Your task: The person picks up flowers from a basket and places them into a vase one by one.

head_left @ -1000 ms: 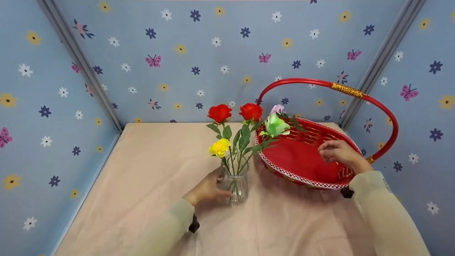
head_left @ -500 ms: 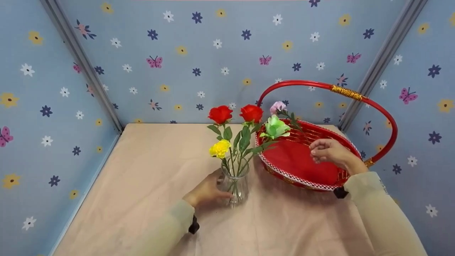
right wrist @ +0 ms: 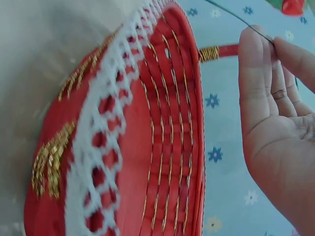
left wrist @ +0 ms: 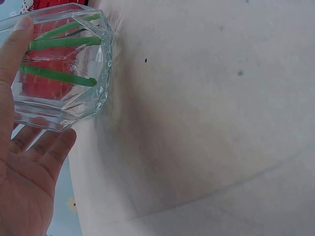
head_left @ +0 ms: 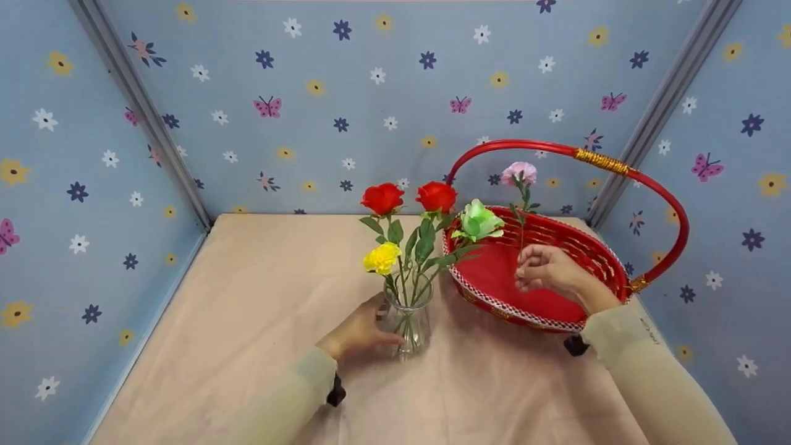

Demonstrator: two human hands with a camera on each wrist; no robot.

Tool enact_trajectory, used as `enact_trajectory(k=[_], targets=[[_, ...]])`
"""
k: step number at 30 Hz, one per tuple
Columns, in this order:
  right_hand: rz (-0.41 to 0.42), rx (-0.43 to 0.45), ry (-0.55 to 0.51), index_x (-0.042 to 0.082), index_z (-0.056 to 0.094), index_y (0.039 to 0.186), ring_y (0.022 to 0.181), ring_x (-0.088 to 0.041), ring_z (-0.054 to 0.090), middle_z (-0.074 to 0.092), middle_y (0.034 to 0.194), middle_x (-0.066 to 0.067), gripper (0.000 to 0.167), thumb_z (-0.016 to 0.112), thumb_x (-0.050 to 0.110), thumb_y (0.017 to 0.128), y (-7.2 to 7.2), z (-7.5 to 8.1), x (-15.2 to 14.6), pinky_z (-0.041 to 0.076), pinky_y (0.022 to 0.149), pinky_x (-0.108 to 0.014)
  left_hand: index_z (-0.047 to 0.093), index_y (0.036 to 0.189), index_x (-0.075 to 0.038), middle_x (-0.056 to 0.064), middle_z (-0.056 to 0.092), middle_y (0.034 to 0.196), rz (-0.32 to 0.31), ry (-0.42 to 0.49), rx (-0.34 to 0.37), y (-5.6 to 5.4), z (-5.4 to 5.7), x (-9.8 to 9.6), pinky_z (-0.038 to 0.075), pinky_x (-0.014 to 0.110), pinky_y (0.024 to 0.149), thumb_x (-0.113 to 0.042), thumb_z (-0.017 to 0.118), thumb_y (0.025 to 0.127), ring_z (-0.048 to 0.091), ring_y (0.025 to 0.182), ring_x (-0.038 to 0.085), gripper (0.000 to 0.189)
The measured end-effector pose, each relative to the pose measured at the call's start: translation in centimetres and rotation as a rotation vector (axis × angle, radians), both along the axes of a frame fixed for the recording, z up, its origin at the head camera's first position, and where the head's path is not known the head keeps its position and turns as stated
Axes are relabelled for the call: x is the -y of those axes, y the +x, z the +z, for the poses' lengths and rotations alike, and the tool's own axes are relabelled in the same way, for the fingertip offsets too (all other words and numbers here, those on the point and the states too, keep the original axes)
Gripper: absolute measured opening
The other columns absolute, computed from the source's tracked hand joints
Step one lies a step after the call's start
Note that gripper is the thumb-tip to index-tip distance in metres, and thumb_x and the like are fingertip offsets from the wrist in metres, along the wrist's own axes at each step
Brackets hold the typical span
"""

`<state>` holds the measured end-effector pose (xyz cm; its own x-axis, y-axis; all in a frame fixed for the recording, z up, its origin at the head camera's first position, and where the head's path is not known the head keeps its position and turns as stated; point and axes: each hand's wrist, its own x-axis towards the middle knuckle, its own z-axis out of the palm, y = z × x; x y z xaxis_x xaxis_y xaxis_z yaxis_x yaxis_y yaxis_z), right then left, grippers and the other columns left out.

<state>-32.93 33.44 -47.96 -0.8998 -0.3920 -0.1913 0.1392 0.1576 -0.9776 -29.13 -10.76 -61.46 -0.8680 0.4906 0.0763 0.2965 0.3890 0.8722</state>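
My left hand holds a clear glass vase round its side, thumb in front. Several green stems reach down inside the glass. Out of it rise two red roses, a yellow carnation and a pale green rose. Over the red basket, my right hand pinches the thin stem of a pink carnation between thumb and fingertips. That flower stands upright above the hand, apart from the vase.
The basket's tall arched handle rises behind and to the right of my right hand. White lace trim edges its rim. A pale cloth covers the table, and blue patterned panels stand around it.
My right hand has moved left over the basket with the pink carnation, which has swung from leaning left behind the green rose to upright. The left hand and vase have stayed put.
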Motion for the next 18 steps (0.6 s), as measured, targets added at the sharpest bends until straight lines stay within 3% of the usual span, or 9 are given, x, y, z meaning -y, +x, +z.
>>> enact_trajectory(k=[7,18], targets=[[0.03,-0.015,-0.052,0.006,0.055,0.109,0.084,-0.024,0.078,0.076,0.093,-0.006,0.017,0.068,-0.003,0.103,1.0,-0.3,2.0,0.071,0.085,-0.042,0.04,0.164,-0.005,0.013,0.059,0.153,-0.024,0.021,-0.008,-0.2,0.0,0.1,0.052,0.053,0.121,-0.028,0.099,0.081,0.059,0.141,0.036,0.104],[-0.083,-0.113,-0.004,0.008,0.055,0.11,0.082,-0.026,0.078,0.076,0.091,-0.008,0.014,0.063,-0.003,0.105,1.9,-1.2,3.4,0.071,0.082,-0.045,0.037,0.164,-0.001,0.015,0.056,0.158,-0.018,0.009,0.019,-0.1,0.2,-0.1,0.05,0.053,0.124,-0.028,0.099,0.082,0.057,0.145,0.037,0.106]])
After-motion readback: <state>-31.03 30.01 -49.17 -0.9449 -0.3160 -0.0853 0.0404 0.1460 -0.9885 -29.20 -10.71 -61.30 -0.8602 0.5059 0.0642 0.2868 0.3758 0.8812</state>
